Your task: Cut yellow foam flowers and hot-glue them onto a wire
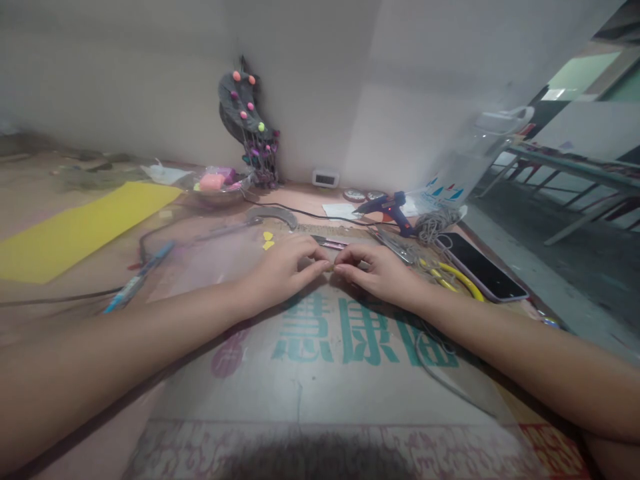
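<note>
My left hand [295, 267] and my right hand [377, 270] meet almost fingertip to fingertip above a printed board [235, 393]. Both have thumb and forefinger pinched together. Something tiny seems to sit between the fingertips, too small and blurred to name. Just beyond them lies a pink-and-black craft knife [327, 243]. Small yellow cut pieces [269, 245] rest beside my left hand. Near my right wrist are scissors with yellow handles [463, 277] and grey cord.
A blue glue gun [390, 208], a ball of grey yarn [435, 225], a phone [483, 267] and a clear bottle [455, 167] stand at right. Yellow paper [85, 227] and a blue pen [140, 277] lie left. A grey crescent ornament [243, 110] leans on the wall.
</note>
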{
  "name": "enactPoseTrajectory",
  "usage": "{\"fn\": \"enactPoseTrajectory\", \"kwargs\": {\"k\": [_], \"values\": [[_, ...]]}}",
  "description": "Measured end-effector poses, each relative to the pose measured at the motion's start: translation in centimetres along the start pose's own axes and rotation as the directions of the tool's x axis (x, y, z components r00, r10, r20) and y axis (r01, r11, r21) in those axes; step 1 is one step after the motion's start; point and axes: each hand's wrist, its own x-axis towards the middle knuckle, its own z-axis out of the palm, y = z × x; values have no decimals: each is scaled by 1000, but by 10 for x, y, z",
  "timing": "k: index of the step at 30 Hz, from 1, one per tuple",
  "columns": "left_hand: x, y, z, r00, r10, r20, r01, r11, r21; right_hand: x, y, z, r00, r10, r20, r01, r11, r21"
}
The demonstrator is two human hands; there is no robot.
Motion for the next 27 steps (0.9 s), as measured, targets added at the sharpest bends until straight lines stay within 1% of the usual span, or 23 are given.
{"fn": "enactPoseTrajectory", "kwargs": {"k": [6,16,22,27], "values": [[0,0,0,1000,-4,22,4,1000,-20,0,-1,0,1000,1,-4,-1,1000,-12],[0,0,-1,1000,-14,25,15,1000,-14,0,-1,-1,1000,0,-5,0,1000,-13],[0,0,-1,1000,-6,23,7,1000,-4,0,-5,-1,1000,20,0,-20,1000,5],[1,-2,1,1000,7,31,-7,1000,9,0,-5,-2,1000,3,-1,-3,1000,13]]}}
